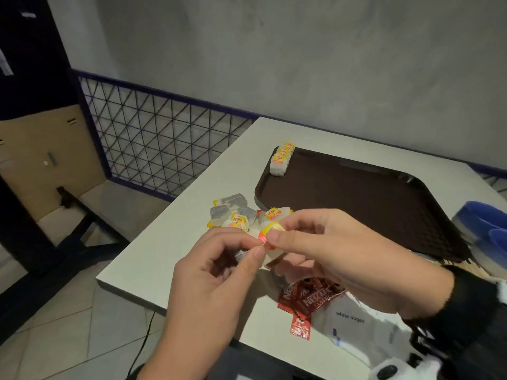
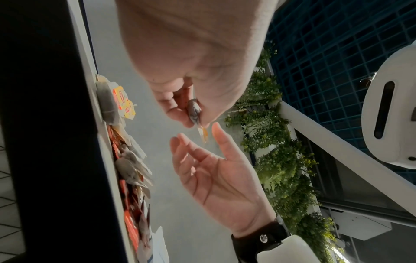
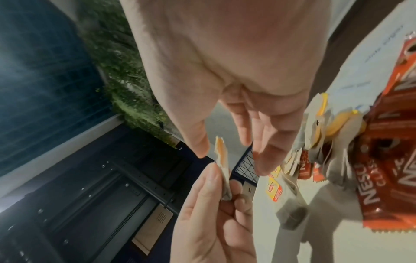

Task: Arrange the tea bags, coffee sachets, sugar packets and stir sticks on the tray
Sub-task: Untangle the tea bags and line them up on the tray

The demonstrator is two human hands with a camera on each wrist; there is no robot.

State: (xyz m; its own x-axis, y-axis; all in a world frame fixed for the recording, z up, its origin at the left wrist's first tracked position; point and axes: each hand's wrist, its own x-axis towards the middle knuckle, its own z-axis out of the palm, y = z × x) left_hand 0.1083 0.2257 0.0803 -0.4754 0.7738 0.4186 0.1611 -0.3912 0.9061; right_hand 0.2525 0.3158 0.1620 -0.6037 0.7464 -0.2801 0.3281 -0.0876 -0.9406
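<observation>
In the middle of the head view, the left hand (image 1: 211,272) pinches a tea bag (image 1: 267,242) between its thumb and first finger, above the white table (image 1: 164,256). The right hand (image 1: 337,256) is just beside it. Its thumb tip sits by the yellow and red tag of the bag, and its other fingers are loosely bent and a little apart. In the wrist views these fingers do not close on the bag.

Just above the hands in the head view lies a small heap of loose tea bags (image 1: 233,212) on the table. Below the right hand lie red coffee sachets (image 1: 307,300), and next to them, lower right, a white sugar packet (image 1: 354,325).

The brown tray (image 1: 356,198) fills the right middle of the view. A short row of tea bags (image 1: 282,159) stands along its upper left corner, with the tags on top.

A blue thing (image 1: 488,229) sits at the right edge, past the tray
</observation>
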